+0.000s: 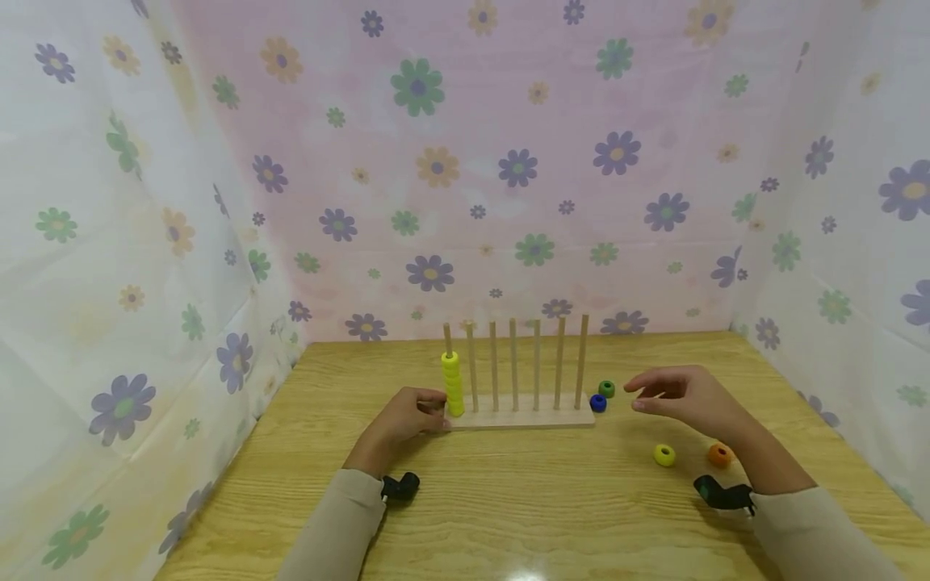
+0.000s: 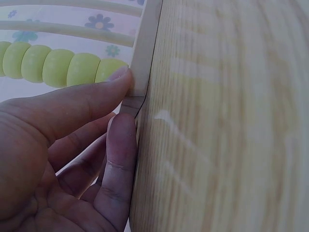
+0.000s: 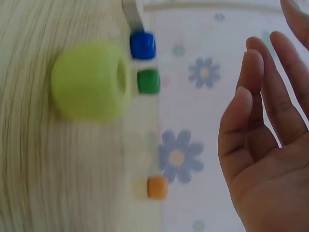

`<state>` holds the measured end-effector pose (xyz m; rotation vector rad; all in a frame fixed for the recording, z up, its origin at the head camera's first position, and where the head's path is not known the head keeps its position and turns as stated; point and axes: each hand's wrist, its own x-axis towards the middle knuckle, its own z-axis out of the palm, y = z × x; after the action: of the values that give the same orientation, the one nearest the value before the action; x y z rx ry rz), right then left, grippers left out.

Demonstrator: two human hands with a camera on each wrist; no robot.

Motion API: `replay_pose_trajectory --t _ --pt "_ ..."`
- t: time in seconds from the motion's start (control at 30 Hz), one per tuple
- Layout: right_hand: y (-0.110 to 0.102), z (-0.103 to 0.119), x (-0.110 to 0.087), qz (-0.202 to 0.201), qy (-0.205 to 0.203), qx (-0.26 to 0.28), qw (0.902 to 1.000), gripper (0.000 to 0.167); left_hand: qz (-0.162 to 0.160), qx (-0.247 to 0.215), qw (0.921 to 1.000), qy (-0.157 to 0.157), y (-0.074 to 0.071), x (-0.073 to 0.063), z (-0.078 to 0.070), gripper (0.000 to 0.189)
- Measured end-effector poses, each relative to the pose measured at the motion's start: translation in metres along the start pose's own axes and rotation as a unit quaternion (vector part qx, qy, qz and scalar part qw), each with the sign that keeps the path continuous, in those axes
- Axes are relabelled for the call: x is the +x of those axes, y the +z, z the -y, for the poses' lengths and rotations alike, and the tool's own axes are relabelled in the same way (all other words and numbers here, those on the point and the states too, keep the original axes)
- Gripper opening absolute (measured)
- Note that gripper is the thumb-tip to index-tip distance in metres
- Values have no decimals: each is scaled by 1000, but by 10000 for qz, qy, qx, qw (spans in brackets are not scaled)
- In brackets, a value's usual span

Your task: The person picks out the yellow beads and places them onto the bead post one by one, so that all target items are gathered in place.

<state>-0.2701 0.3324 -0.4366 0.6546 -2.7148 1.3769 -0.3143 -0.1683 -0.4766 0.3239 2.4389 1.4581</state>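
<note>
A wooden peg rack [image 1: 529, 418] has several upright pegs on a flat base. Stacked yellow beads [image 1: 454, 386] fill much of its leftmost peg. My left hand [image 1: 408, 415] grips the left end of the base, with the thumb [image 2: 96, 99] by the lowest bead and a finger at the end face. To the right of the rack, my right hand [image 1: 686, 395] hovers over the table with loosely bent fingers and nothing in them. Nearest its fingertips are a green bead [image 1: 606, 389] and a blue bead [image 1: 598, 403], both by the rack's right end.
On the table's right side lie a loose yellow bead [image 1: 664, 455] and an orange bead [image 1: 719, 454], below the right hand. An orange bead [image 3: 157, 187] also shows farther back in the right wrist view. Flowered cloth [image 1: 508, 202] walls in the table's back and sides.
</note>
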Motion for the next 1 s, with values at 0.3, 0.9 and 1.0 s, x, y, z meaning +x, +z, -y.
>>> replay_pose_trajectory --t 0.3,0.9,1.0 --pt "-22 -28 -9 1513 72 1419 9782 41 -90 14 9999 -57 -1 -3 0 58" --pt "-20 -31 -12 2669 127 877 9597 54 -54 48 10000 27 0 0 2 59" --pt "-19 -30 -12 2695 81 749 9600 56 -82 56 9999 25 0 1 3 59"
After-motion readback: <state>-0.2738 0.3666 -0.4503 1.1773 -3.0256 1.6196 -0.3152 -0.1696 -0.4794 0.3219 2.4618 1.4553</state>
